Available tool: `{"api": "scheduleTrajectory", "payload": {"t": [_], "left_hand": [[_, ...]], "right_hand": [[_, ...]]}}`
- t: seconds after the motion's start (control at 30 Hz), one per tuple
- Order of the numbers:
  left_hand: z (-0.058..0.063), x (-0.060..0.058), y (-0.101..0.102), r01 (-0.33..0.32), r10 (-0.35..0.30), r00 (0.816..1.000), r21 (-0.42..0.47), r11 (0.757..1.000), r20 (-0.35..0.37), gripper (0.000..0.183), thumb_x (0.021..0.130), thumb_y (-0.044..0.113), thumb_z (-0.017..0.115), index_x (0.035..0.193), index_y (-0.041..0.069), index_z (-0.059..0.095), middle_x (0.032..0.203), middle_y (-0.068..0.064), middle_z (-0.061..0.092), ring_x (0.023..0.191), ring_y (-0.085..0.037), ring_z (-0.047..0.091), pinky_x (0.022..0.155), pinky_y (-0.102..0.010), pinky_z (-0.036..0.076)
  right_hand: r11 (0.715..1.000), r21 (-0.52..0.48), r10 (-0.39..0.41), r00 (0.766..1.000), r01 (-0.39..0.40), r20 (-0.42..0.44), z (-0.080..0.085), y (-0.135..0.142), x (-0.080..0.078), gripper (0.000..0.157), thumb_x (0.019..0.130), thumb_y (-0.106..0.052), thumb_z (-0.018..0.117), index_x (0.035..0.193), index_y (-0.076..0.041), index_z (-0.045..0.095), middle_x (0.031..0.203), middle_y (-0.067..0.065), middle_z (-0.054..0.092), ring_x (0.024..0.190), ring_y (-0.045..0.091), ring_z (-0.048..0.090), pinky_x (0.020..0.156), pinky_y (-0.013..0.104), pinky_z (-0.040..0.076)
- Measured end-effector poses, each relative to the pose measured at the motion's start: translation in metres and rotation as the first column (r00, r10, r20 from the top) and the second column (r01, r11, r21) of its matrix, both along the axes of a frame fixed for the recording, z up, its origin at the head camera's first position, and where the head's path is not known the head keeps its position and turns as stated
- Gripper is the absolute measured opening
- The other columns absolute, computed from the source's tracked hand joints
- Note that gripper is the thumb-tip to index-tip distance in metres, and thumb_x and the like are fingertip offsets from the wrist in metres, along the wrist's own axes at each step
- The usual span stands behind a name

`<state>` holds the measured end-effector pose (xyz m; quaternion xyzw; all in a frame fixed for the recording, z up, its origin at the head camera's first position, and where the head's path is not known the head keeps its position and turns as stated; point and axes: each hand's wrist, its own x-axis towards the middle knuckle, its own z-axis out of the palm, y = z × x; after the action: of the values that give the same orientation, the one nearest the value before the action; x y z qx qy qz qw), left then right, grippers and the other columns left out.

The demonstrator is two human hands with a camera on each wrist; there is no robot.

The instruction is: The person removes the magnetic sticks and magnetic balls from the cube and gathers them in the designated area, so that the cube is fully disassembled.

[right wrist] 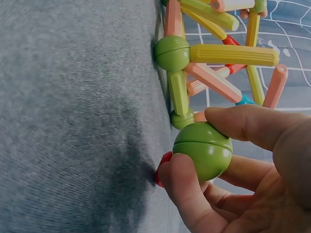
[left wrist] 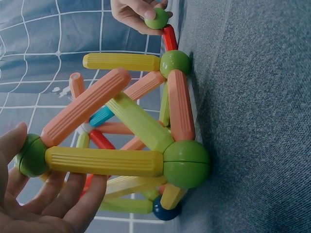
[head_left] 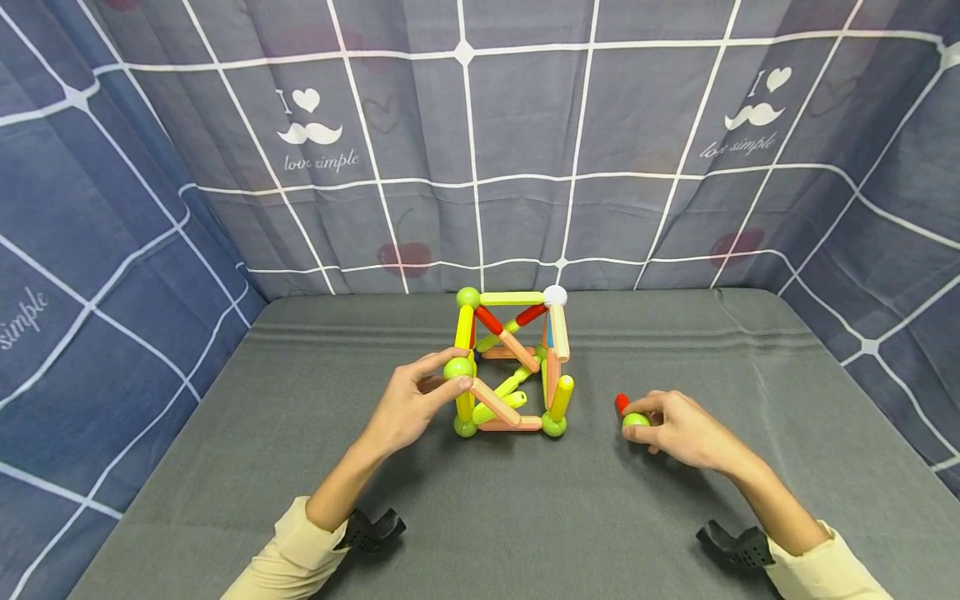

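My left hand (head_left: 408,404) pinches a green ball (head_left: 458,369) at the upper front left corner of a frame of magnetic rods and balls. From that ball a yellow rod (left wrist: 104,161) runs down to a bottom ball (left wrist: 187,164). A salmon rod (left wrist: 87,106) slants away from it, its far end unconnected. To the right of the frame, my right hand (head_left: 678,427) pinches another green ball (right wrist: 203,150) between thumb and fingers. A red rod (head_left: 622,404) is beside that ball, close to the mat; whether they are joined I cannot tell.
The frame's front right ball (head_left: 553,425) carries an upright yellow rod (head_left: 562,398) with a bare top. A white ball (head_left: 555,296) marks the upper back right corner. A grey mat (head_left: 300,367) lies beneath, and a checked curtain (head_left: 525,117) hangs behind and at both sides.
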<state>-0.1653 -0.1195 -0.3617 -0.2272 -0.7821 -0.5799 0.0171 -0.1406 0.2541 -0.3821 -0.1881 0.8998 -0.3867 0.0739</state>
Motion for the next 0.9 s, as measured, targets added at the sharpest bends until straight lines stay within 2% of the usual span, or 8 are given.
{"api": "scheduleTrajectory", "payload": {"t": [0.27, 0.5, 0.63, 0.77, 0.9], "left_hand": [[-0.0003, 0.0006, -0.0002, -0.014, 0.014, 1.000, -0.012, 1.000, 0.003, 0.041, 0.093, 0.017, 0.071, 0.131, 0.003, 0.062, 0.120, -0.010, 0.063, 0.095, -0.022, 0.068, 0.084, -0.036, 0.052], [-0.0006, 0.0004, -0.0003, -0.016, 0.016, 1.000, -0.014, 1.000, -0.001, 0.041, 0.093, 0.017, 0.071, 0.131, 0.005, 0.063, 0.122, -0.010, 0.063, 0.096, -0.022, 0.068, 0.086, -0.040, 0.052], [-0.0006, 0.0001, -0.0004, -0.011, 0.011, 1.000, -0.010, 1.000, -0.001, 0.040, 0.093, 0.016, 0.071, 0.131, 0.005, 0.063, 0.123, -0.010, 0.063, 0.095, -0.022, 0.068, 0.085, -0.037, 0.052], [-0.0005, 0.0000, -0.0002, -0.012, 0.012, 1.000, -0.009, 1.000, 0.000, 0.040, 0.093, 0.017, 0.071, 0.131, 0.007, 0.063, 0.123, -0.010, 0.063, 0.096, -0.022, 0.068, 0.085, -0.036, 0.052], [0.0001, 0.0002, 0.0000, -0.009, 0.009, 1.000, 0.000, 1.000, 0.009, 0.041, 0.093, 0.016, 0.071, 0.131, 0.004, 0.062, 0.122, -0.010, 0.063, 0.096, -0.022, 0.068, 0.085, -0.035, 0.052]], "right_hand": [[1.000, -0.005, -0.028, 0.999, 0.028, 0.015, -0.0012, 0.0008, 0.0003, 0.010, 0.088, -0.016, 0.073, 0.093, -0.006, 0.071, 0.081, 0.001, 0.058, 0.059, 0.014, 0.059, 0.054, 0.027, 0.047], [1.000, -0.026, 0.000, 0.998, 0.002, 0.065, -0.0020, 0.0017, 0.0003, 0.011, 0.092, -0.015, 0.068, 0.089, -0.004, 0.070, 0.080, 0.002, 0.058, 0.062, 0.015, 0.060, 0.057, 0.030, 0.052], [0.999, -0.025, -0.034, 0.999, 0.034, 0.038, -0.0026, 0.0022, -0.0005, 0.018, 0.091, -0.013, 0.067, 0.101, 0.001, 0.071, 0.087, 0.005, 0.063, 0.060, 0.017, 0.060, 0.055, 0.030, 0.050], [0.997, -0.013, -0.080, 0.997, 0.080, 0.002, -0.0027, 0.0029, -0.0018, 0.026, 0.091, -0.014, 0.068, 0.112, 0.002, 0.070, 0.092, 0.006, 0.065, 0.057, 0.016, 0.058, 0.051, 0.029, 0.047], [0.994, -0.020, -0.106, 0.994, 0.106, -0.032, -0.0010, 0.0034, -0.0048, 0.030, 0.093, -0.019, 0.070, 0.114, 0.001, 0.069, 0.093, 0.004, 0.066, 0.067, 0.015, 0.059, 0.055, 0.028, 0.048]]}}
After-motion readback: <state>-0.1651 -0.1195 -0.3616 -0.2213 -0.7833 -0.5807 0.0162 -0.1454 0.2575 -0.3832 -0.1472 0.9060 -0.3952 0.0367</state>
